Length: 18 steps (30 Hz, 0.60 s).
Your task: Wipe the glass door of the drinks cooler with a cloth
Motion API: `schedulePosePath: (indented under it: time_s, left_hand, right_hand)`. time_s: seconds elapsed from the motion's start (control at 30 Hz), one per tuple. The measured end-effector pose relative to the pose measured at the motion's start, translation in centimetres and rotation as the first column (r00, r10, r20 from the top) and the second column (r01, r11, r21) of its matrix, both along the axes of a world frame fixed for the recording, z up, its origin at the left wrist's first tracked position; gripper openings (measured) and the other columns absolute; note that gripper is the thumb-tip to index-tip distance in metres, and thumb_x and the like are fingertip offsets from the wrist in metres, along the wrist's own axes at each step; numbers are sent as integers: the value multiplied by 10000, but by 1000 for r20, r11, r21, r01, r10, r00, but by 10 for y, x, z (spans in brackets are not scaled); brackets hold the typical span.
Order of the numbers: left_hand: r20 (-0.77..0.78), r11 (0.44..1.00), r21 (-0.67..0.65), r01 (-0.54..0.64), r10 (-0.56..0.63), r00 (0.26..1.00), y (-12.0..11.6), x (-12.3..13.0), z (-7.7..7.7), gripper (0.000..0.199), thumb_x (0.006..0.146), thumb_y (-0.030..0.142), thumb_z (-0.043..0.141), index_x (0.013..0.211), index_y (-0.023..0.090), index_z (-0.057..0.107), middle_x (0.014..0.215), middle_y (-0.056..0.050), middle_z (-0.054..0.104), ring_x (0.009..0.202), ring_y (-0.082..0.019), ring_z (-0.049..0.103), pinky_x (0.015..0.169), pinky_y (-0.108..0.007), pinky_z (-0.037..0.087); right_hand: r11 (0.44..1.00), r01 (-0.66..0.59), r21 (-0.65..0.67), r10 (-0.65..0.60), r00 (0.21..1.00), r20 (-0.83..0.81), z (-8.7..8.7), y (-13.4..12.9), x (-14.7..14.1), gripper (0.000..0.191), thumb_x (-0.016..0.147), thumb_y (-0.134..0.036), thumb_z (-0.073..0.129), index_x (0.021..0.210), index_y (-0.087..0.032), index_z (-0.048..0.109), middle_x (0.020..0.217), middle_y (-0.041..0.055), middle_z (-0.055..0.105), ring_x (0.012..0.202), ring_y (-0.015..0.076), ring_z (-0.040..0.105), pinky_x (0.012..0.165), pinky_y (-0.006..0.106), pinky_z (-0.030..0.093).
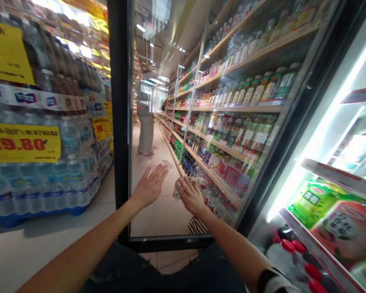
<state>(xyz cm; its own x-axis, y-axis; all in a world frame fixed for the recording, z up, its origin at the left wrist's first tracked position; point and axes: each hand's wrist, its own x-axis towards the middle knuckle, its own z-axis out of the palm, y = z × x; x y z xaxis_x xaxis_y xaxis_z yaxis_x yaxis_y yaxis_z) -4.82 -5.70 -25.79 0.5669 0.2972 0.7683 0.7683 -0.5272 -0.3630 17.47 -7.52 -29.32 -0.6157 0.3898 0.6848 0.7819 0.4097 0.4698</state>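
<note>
A glass door [143,215] in a black frame stands open in front of me. My left hand [150,185] lies flat on its lower part or just in front of it, fingers stretched out, holding nothing. To its right, my right hand [190,193] presses a crumpled pale cloth [177,189] against the pane. The fingers curl over the cloth, and part of it sticks out around them. Through or on the glass, shelves of bottles [244,95] show, and I cannot fully tell view from reflection.
At left, wrapped packs of water bottles [64,179] are stacked on a blue pallet [76,211] with yellow price signs [24,142]. At right is a lit cooler with shelves [323,244], green pouches [311,203] and red-capped bottles [297,246]. A person [145,126] appears in the glass.
</note>
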Motion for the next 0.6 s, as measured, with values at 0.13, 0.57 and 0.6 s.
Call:
schedulePosePath:
  time_s: [0.13,0.57,0.6]
  left_hand:
    - [-10,1000,-9,-26,26,1000,-1,-11,-3,538,782,129,424,1320,133,408,1401,-84,378,1335,-203,284,1125,-441,107]
    - [-3,997,-42,-65,65,998,-7,-45,-8,608,786,139,412,1383,153,300,1394,-105,389,1333,-209,287,1114,-466,151]
    - [1,996,-48,-73,73,997,-8,-46,-8,607,789,142,413,1385,150,296,1396,-110,384,1334,-212,286,1114,-472,151]
  right_hand:
    - [996,40,74,-31,991,-127,35,13,-13,473,836,-158,448,1306,-208,442,1400,117,411,1359,253,236,1046,457,245]
    - [997,-47,54,50,997,-53,44,17,-49,469,851,-178,457,1317,-226,425,1415,96,396,1356,247,247,1032,429,261]
    - [998,-31,59,37,995,-97,52,18,-53,485,850,-177,460,1329,-224,408,1426,105,377,1362,254,232,1037,441,252]
